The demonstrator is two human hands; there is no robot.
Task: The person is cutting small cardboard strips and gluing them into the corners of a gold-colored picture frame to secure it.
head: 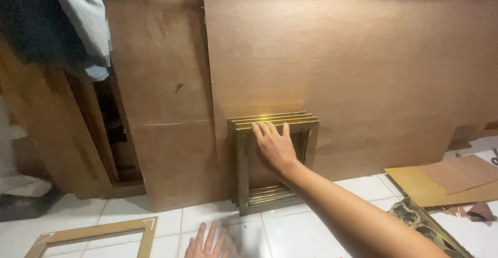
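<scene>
Several gold picture frames [241, 175] stand stacked upright on the white tiled floor, leaning against a large brown board wall [337, 71]. My right hand [274, 146] reaches forward and rests on the top rail of the front frame, fingers hooked over its upper edge. My left hand [207, 243] is low at the bottom edge of the view, fingers spread flat toward the floor tiles, holding nothing. One more gold frame [93, 234] lies flat on the floor at the lower left.
Brown and tan cardboard sheets [446, 180] lie on the floor at the right, with a dark ornate frame piece [420, 221] beside my arm. Clothes [78, 24] hang at the upper left over a wooden cabinet [67, 133] with a dark gap.
</scene>
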